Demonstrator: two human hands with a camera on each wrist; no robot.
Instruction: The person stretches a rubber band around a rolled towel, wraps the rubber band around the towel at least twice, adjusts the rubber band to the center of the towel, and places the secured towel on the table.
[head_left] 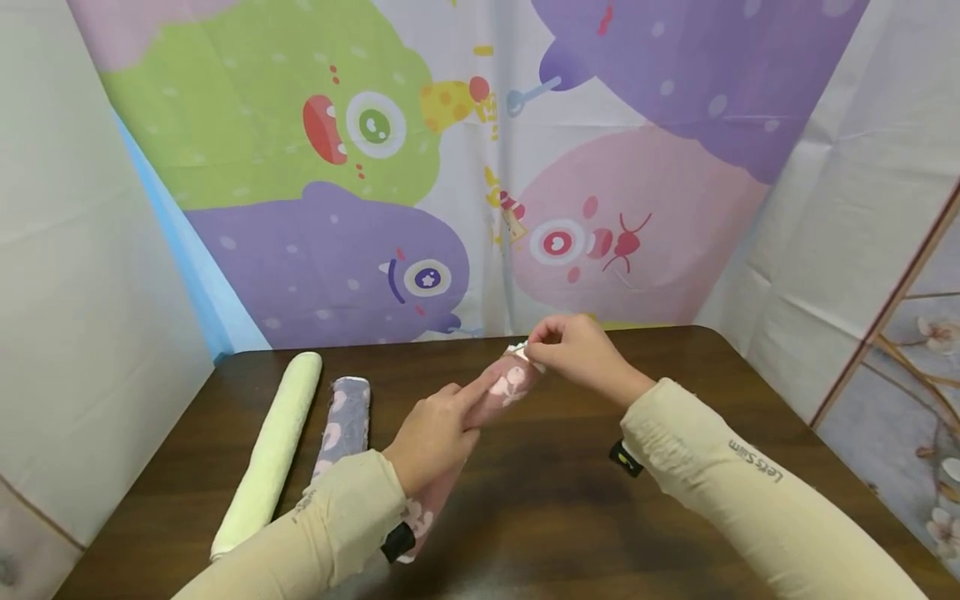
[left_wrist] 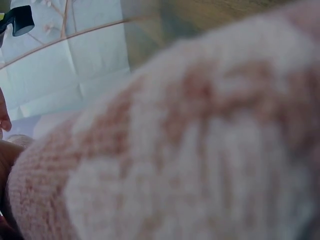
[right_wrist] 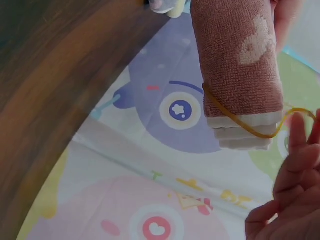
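1. Three rolled towels are out. The pink towel [head_left: 491, 406] slants over the middle of the dark worktop [head_left: 562, 525], its white-edged end pointing away from the person.
2. The left hand [head_left: 435, 433] is wrapped round the pink towel, its index finger laid along the roll.
3. At the far end, the right hand [head_left: 577, 350] pinches a yellowish-brown rubber band [right_wrist: 260, 134] between its fingertips.
4. That band crosses the pink towel's face slantwise, over the white edges, and runs out to those fingertips; how it passes behind, I can't tell.
5. Over to the left lies the pale yellow towel [head_left: 270, 454]. The shorter grey towel [head_left: 347, 421], with pink patches, lies just beside it, its near end hidden by the sleeve [head_left: 322, 525].
6. Behind the worktop hangs a cloth [head_left: 637, 192] of cartoon monsters.
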